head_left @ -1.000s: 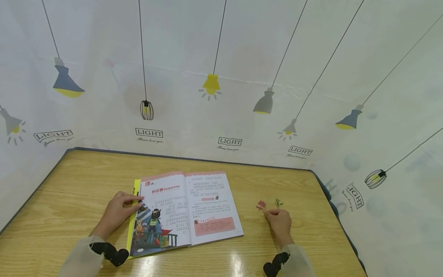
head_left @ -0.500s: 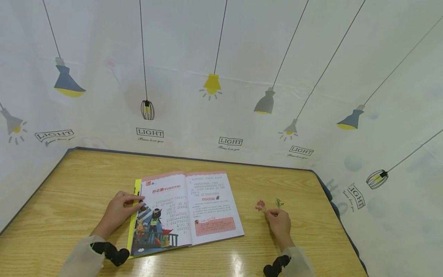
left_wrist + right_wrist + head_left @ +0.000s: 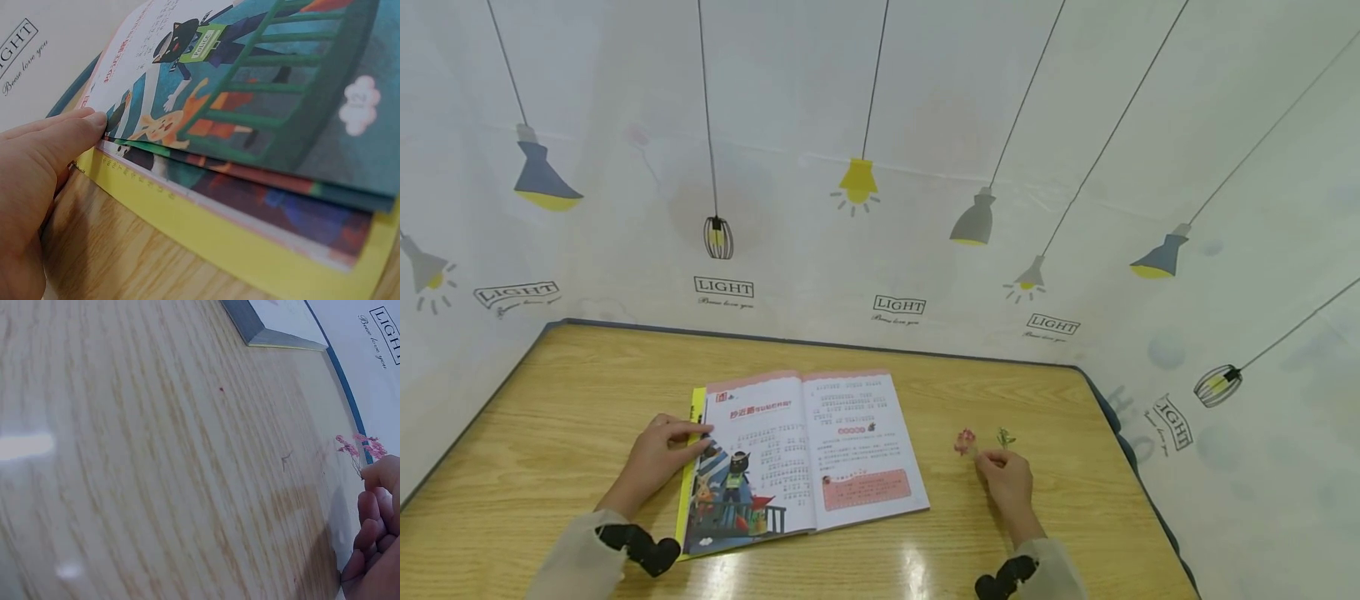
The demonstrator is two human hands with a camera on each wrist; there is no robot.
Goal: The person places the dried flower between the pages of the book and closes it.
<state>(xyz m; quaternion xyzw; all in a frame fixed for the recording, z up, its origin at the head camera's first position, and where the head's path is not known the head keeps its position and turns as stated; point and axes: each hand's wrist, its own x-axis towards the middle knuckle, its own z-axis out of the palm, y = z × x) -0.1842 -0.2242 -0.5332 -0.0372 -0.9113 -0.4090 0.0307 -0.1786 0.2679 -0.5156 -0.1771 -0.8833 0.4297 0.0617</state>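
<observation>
An open picture book (image 3: 857,433) with a yellow cover edge lies on the table. My left hand (image 3: 662,454) rests at its left edge, with fingertips on the illustrated page. In the left wrist view, the thumb of my left hand (image 3: 50,150) lies at the edge of the book's pages (image 3: 262,119), which bow up over the yellow cover. To the right of the book, my right hand (image 3: 1009,483) pinches a small sprig of pink flowers (image 3: 964,441). A little green sprig (image 3: 1005,437) shows just beyond its fingers. In the right wrist view, the pink flowers (image 3: 374,447) rise from the fingertips.
The wooden table (image 3: 587,375) has a dark blue edge. Behind it hangs a pale curtain (image 3: 790,217) printed with lamps. A tiny red speck (image 3: 221,389) and a thin bit of stem (image 3: 285,460) lie on the wood.
My right hand has shifted very slightly, and the pink and green sprigs have turned a little with it. My left hand and the book have stayed put.
</observation>
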